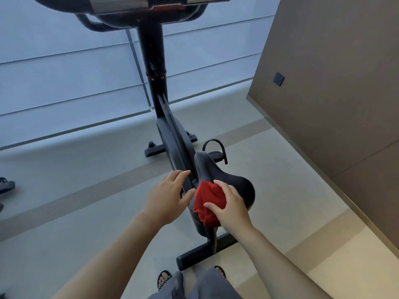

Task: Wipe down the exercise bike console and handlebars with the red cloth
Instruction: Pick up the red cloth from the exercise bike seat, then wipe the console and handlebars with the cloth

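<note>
Right hand (232, 209) grips the bunched red cloth (208, 205) on the black padded saddle (235, 184), left hand (168, 197) loose and empty; black console and handlebars (138, 9) apparently unwiped.

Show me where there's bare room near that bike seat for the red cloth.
The saddle is bare on its right half, past the right hand. The floor between the bike and the brown wall is open too. Crowded: the saddle's near left edge, where the red cloth and left hand sit close.
</note>
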Action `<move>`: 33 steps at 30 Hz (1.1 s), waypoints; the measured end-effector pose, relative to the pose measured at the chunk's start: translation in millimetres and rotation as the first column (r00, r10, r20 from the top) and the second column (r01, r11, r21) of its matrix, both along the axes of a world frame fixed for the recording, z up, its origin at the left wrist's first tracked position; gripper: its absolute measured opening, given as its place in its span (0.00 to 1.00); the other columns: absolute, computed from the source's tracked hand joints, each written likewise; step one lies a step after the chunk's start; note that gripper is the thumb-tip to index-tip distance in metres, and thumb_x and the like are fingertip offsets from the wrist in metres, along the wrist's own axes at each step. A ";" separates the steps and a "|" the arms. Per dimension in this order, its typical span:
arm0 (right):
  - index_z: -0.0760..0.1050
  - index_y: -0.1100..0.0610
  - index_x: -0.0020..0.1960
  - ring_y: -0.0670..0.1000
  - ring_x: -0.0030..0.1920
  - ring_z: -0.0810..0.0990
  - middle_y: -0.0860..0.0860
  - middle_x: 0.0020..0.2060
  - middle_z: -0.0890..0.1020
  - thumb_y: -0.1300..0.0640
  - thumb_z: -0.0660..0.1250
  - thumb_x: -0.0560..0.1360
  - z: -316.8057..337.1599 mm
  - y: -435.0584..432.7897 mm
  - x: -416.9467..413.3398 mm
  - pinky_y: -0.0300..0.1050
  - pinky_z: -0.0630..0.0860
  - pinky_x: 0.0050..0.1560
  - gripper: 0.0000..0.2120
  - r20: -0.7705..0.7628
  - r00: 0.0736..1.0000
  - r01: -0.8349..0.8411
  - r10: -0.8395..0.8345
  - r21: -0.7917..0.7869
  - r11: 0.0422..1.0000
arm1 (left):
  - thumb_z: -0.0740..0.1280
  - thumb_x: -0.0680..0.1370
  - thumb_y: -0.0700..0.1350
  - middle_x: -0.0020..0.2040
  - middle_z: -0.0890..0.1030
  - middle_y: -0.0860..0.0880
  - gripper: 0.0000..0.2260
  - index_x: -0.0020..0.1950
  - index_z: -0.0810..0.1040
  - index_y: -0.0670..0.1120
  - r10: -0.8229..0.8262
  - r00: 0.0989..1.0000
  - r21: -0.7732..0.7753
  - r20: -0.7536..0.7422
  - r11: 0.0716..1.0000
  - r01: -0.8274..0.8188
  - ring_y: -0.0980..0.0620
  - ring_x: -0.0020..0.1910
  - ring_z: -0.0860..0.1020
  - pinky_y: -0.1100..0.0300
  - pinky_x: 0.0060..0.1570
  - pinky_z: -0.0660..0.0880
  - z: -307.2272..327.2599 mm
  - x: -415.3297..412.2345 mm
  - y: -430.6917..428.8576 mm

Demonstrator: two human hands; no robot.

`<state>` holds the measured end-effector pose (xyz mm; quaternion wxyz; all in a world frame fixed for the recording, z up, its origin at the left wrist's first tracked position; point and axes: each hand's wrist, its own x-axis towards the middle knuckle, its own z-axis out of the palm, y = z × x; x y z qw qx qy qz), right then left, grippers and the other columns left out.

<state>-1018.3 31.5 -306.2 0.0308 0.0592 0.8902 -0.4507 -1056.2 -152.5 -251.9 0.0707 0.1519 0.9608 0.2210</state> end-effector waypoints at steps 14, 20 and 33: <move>0.65 0.49 0.67 0.44 0.58 0.70 0.46 0.60 0.69 0.52 0.65 0.76 -1.8 -3.2 1.5 0.34 0.68 0.58 0.21 -0.111 0.986 -0.132 0.123 -0.079 0.988 | 0.57 0.79 0.58 0.71 0.67 0.56 0.24 0.73 0.61 0.54 0.211 0.977 -0.029 -0.025 0.977 -0.212 0.55 0.67 0.68 0.61 0.58 0.69 6.5 43.5 1.6; 0.63 0.47 0.68 0.40 0.57 0.69 0.43 0.59 0.69 0.53 0.68 0.74 12.3 -20.4 -7.8 0.18 0.65 0.46 0.25 -0.097 0.980 -0.188 0.172 -0.195 0.963 | 0.57 0.79 0.58 0.72 0.65 0.57 0.24 0.74 0.60 0.54 0.295 0.955 -0.019 -0.019 0.955 -0.295 0.55 0.68 0.67 0.61 0.59 0.68 12.1 57.0 -17.0; 0.70 0.43 0.58 0.40 0.53 0.75 0.42 0.53 0.77 0.53 0.68 0.73 61.1 -144.5 -36.9 0.29 0.73 0.47 0.15 -0.140 0.941 -0.335 0.309 -0.238 0.912 | 0.57 0.79 0.57 0.72 0.63 0.58 0.24 0.74 0.59 0.55 0.414 0.905 0.086 -0.098 0.909 -0.407 0.54 0.59 0.74 0.62 0.54 0.70 56.3 50.8 -143.0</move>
